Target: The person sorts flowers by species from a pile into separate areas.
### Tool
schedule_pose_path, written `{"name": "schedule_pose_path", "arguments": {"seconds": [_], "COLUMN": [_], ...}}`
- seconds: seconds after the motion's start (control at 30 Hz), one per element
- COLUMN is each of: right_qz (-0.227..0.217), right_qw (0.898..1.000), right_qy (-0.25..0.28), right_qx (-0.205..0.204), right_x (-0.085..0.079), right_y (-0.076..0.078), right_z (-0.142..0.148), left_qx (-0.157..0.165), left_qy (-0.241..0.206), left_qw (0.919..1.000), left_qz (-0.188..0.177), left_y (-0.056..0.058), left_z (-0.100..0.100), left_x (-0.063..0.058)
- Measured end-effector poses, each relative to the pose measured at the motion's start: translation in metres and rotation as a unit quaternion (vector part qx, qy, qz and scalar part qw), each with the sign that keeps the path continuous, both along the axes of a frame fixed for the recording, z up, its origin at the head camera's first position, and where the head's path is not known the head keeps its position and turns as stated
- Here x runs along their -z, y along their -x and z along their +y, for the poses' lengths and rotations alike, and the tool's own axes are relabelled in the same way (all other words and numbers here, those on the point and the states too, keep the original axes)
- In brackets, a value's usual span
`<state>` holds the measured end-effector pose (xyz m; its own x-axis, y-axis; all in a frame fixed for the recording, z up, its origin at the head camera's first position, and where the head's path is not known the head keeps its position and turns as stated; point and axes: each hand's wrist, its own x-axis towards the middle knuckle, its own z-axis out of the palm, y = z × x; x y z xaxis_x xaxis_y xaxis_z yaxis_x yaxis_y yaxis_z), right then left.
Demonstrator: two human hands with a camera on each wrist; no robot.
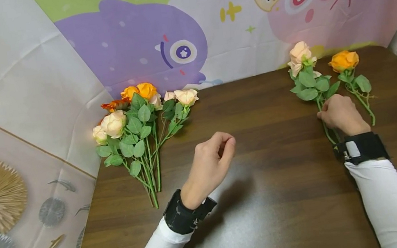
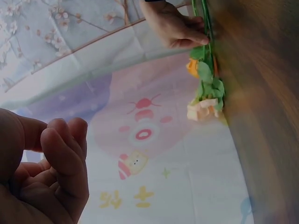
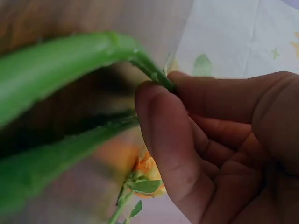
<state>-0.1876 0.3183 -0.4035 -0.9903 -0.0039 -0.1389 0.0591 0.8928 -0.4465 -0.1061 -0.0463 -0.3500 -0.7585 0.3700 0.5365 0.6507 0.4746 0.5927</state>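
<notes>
At the right of the table, my right hand [image 1: 342, 112] pinches a green stem [image 3: 84, 53] between thumb and fingertip. Above it is a cluster of peach roses [image 1: 300, 54] with green leaves. Beside that hand lies one orange rose [image 1: 344, 60], its stem slanting down. A second green stem [image 3: 70, 149] passes under the pinching fingers in the right wrist view; which bloom it belongs to I cannot tell. My left hand [image 1: 209, 164] hovers over the middle of the table, fingers loosely curled and holding nothing. To its left lies a bunch of flowers [image 1: 135, 127], peach and orange, stems pointing toward me.
The brown wooden table [image 1: 264, 111] reaches back to a cartoon-printed cloth [image 1: 234, 53] hanging behind it. On the left hangs another patterned cloth [image 1: 36, 168], close along the table's edge. Bands with devices circle both wrists, over white sleeves.
</notes>
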Motion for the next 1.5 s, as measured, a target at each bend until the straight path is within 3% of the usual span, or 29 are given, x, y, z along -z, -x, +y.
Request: {"name": "schedule_pose_path", "arguments": {"seconds": [0.6,0.73,0.87,1.0,1.13,1.37,1.5], "right_qz": [-0.027,-0.023,0.002,0.068,0.118,0.154,0.160], "right_qw": [0.999,1.000,1.000,0.998,0.993,0.988,0.986], "right_qy": [0.022,0.019,0.021,0.015,0.012,0.026,0.032], "right_qx": [0.015,0.008,0.004,-0.007,-0.014,-0.019,-0.030], "right_x": [0.002,-0.005,-0.018,-0.036,-0.052,-0.070,-0.075], "right_y": [-0.002,-0.005,-0.009,-0.015,-0.021,-0.036,-0.042], "right_z": [-0.001,-0.003,-0.008,-0.018,-0.032,-0.051,-0.061], "left_qx": [-0.026,-0.055,-0.117,-0.202,-0.265,-0.296,-0.319], "left_qy": [0.017,0.033,0.067,0.090,0.145,0.234,0.293], "left_qw": [0.9994,0.9978,0.9904,0.9738,0.9479,0.9100,0.8738], "left_qz": [-0.011,-0.017,-0.029,-0.055,-0.101,-0.172,-0.222], "left_y": [0.004,0.011,0.024,0.042,0.057,0.078,0.083], "left_z": [-0.010,-0.022,-0.047,-0.083,-0.120,-0.149,-0.149], "left_x": [-0.005,-0.010,-0.016,-0.018,-0.008,0.025,0.038]}}
